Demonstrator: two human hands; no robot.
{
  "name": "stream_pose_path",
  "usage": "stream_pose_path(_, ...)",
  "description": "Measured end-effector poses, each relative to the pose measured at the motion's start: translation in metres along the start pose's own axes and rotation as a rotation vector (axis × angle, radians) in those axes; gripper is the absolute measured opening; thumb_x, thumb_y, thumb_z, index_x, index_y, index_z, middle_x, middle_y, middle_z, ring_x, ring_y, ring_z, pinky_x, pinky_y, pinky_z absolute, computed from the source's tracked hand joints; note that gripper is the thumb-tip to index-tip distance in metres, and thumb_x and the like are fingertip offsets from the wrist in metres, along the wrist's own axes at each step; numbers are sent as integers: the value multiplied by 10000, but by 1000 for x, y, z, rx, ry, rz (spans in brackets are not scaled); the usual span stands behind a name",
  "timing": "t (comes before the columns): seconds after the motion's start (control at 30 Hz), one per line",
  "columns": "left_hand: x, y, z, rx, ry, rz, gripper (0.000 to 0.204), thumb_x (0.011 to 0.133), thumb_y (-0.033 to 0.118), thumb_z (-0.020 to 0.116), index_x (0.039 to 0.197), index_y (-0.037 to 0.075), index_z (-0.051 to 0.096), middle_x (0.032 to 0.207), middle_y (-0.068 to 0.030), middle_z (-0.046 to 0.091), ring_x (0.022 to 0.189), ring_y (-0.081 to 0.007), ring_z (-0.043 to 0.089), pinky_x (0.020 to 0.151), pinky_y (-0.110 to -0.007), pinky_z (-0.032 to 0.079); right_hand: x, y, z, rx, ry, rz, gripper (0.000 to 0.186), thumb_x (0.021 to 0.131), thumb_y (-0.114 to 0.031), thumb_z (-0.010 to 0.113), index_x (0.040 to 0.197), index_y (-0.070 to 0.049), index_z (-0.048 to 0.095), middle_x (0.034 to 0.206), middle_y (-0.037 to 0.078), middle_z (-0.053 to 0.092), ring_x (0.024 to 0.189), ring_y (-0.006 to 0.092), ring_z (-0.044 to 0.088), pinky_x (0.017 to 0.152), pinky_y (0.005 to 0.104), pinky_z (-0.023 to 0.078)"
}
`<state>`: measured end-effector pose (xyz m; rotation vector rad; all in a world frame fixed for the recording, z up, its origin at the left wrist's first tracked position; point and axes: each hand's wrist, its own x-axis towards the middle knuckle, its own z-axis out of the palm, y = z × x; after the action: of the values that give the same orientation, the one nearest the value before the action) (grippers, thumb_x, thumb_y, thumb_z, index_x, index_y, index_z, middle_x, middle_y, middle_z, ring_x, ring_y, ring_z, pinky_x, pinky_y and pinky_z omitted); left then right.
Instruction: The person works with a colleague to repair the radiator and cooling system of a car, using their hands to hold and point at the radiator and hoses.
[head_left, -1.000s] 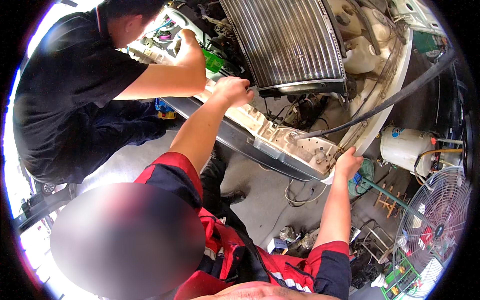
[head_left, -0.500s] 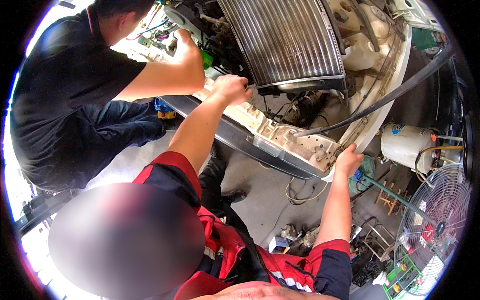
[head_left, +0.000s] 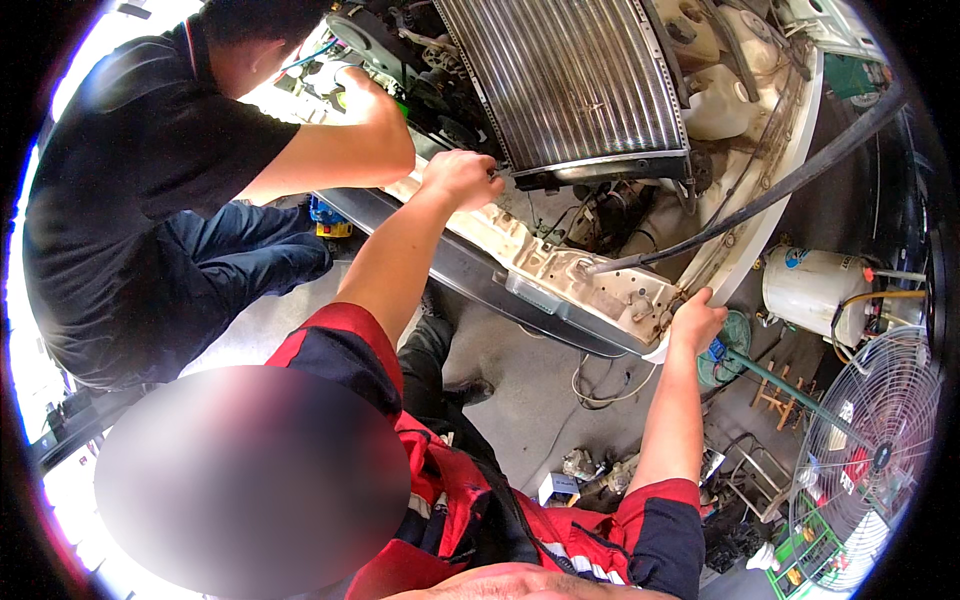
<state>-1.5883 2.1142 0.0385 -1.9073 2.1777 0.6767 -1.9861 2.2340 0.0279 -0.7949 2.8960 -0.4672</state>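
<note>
My left hand [head_left: 462, 180] is closed, its fingers curled above the cream front panel [head_left: 560, 260] of an opened car. Whatever is in the curled fingers is too small to make out. A ribbed metal radiator [head_left: 560, 85] leans in the engine bay just beyond that hand. At the car's front corner, my right hand [head_left: 697, 322] is wrapped over the white fender edge [head_left: 745, 270]. To my left a co-worker in a black shirt [head_left: 130, 200] bends over the bay. The co-worker's hand [head_left: 368, 100] reaches in among hoses, near a green thing mostly hidden by the arm.
A black prop rod [head_left: 800, 190] slants across the right side of the bay. The dark bumper [head_left: 500, 295] runs below the panel. On the right stand a white tank [head_left: 815, 290] and a large wire fan [head_left: 870, 460]. A cable loop [head_left: 600, 400] and loose parts lie on the floor.
The co-worker has leaned slightly to the right, and their arm now covers most of the green thing. Both my hands stay where they were.
</note>
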Motion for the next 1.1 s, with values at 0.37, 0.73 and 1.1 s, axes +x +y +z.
stream_pose_path(0.37,2,-2,4,4,33,13,426,842,429,514,1102,133,675,1035,-129,680,1037,-299,611,900,-415,477,0,2,2,20,27,-33,637,906,-468,417,1122,126,500,1146,313,557,1064,433,547,914,482,436)
stream_pose_path(0.73,-3,3,-3,-9,33,2,414,845,443,519,1074,134,672,1036,-130,676,1021,-303,617,879,-422,486,0,2,1,16,7,-16,710,887,-514,392,1193,120,487,1190,323,547,1094,443,540,936,473,420)
stream_pose_path(1.1,-1,0,1,3,31,6,410,856,438,513,1059,120,675,1040,-115,677,1038,-287,612,893,-405,484,1,2,1,21,-16,-16,715,894,-511,397,1198,131,480,1190,333,545,1096,450,538,945,471,414)
